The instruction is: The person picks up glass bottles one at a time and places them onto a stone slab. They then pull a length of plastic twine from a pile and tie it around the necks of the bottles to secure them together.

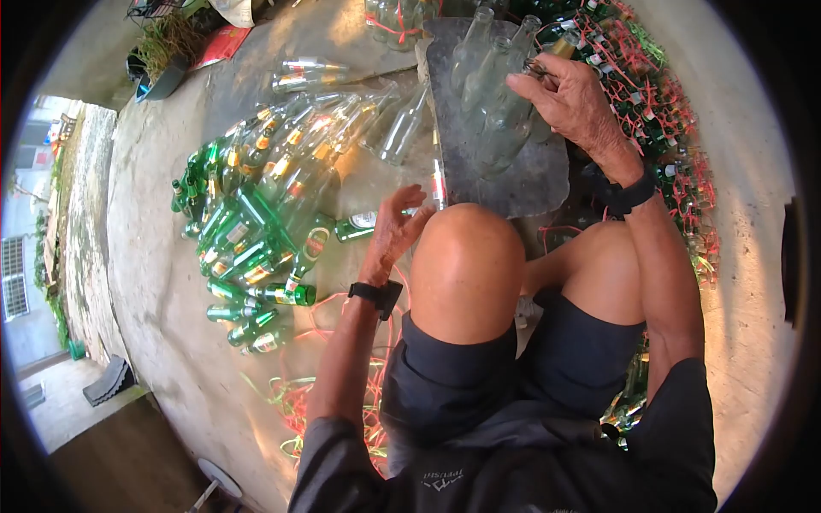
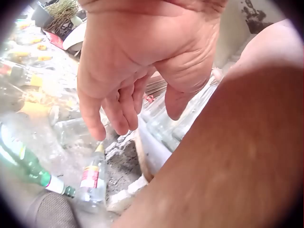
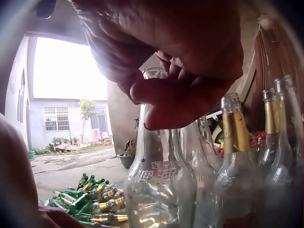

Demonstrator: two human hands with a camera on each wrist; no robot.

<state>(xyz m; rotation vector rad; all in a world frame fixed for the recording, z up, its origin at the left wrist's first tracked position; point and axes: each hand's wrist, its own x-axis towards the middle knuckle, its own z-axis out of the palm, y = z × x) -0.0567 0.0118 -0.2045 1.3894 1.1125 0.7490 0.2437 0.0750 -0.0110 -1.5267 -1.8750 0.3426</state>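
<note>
Several clear glass bottles stand together on a dark slab in front of my knees. My right hand is at the far right of this group, its fingers and thumb round the neck of one clear glass bottle. Beside that bottle, another one has gold foil on its neck. My left hand hangs beside my left knee, fingers relaxed and holding nothing. Below it in the left wrist view are a clear bottle with a red-and-white label and a green bottle.
Green bottles and clear ones lie in a big pile on the floor to the left. More bottles bound with red string line the right side. Loose red and green strapping lies at the lower left. A plant pot stands farther back.
</note>
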